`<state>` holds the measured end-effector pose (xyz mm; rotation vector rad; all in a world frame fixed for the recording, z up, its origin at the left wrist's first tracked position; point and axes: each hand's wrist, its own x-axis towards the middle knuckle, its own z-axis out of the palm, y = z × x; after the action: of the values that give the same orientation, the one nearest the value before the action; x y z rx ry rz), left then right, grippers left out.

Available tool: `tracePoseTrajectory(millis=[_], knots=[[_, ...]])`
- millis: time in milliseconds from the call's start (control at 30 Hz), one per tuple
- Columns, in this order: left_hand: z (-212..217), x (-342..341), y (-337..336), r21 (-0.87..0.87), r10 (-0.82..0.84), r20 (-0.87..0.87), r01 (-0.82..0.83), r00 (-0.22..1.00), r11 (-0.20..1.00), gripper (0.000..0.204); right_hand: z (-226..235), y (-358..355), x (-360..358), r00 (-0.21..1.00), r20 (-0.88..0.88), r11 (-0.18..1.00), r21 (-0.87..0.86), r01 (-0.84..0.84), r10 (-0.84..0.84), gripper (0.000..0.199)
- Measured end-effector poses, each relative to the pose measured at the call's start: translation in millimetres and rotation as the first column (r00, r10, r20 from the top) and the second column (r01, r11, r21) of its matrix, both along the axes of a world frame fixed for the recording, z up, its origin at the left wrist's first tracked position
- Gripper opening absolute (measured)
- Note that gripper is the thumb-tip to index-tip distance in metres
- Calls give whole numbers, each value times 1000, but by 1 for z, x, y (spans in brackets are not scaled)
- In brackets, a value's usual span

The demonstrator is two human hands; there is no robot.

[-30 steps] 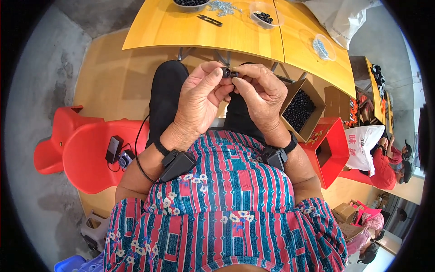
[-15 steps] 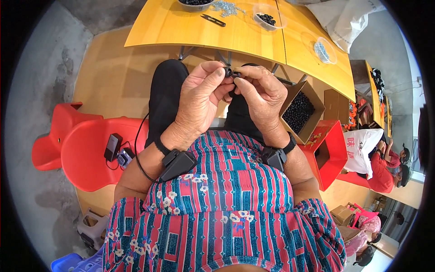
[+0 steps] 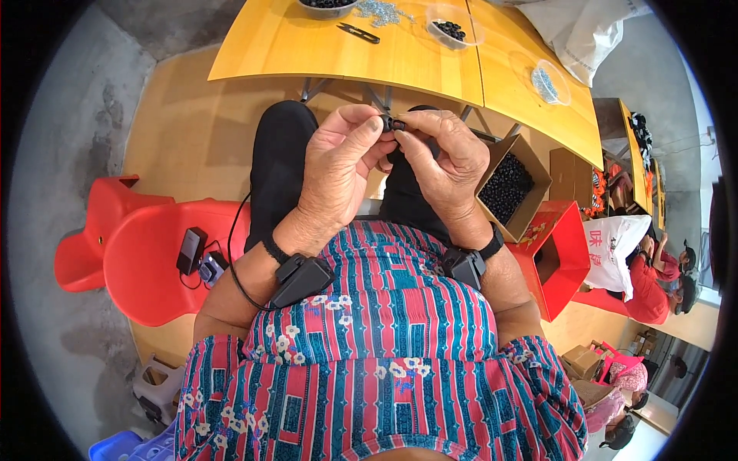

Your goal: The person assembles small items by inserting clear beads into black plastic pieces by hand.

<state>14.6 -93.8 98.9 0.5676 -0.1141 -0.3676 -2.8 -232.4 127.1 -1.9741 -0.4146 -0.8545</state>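
1. Where the 2 hands meet above the person's lap, a small black part (image 3: 393, 124) is pinched between their fingertips, just below the near edge of the yellow table (image 3: 346, 54).
2. The left hand (image 3: 338, 165) is closed on the part, its thumb and forefinger gripping the left end while the other fingers curl underneath.
3. The right hand (image 3: 442, 165) is closed on the same part from the other side, fingertips touching the left hand's fingertips.
4. Each wrist carries a black device on a strap: 1 on the left wrist (image 3: 301, 278) with a thin black cable running from it, 1 on the right wrist (image 3: 465, 265).
5. Behind the hands are the person's black trousers (image 3: 280, 165), and nearer the camera a striped red and teal shirt with small white flowers (image 3: 384, 361).
6. To the right of the right hand stands an open cardboard box (image 3: 507, 187) filled with small black pieces.
7. On the table, well apart from the hands, lie a bowl of black pieces (image 3: 450, 27), a black tool (image 3: 358, 32), and a clear dish of small grey bits (image 3: 544, 81).
8. To the left sits a red plastic chair (image 3: 146, 269) bearing a black charger (image 3: 191, 250).
9. Further right are a red box (image 3: 557, 257) and other people seated at another table.
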Motion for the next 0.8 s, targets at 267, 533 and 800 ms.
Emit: tracePoseTrajectory(millis=[267, 533, 800], knots=[[0, -1, -1, 20, 14, -21, -14, 1000, 1000, 13, 0, 1, 3, 991, 128, 988, -144, 53, -35, 19], [-5, 1, 1, 9, 21, -42, -21, 999, 1000, 14, -2, 3, 4, 990, 138, 984, -173, 42, -18, 19], [-4, -2, 1, -38, -25, -73, 22, 997, 999, 14, 0, 0, 4, 990, 139, 983, -181, 18, 7, 19]])
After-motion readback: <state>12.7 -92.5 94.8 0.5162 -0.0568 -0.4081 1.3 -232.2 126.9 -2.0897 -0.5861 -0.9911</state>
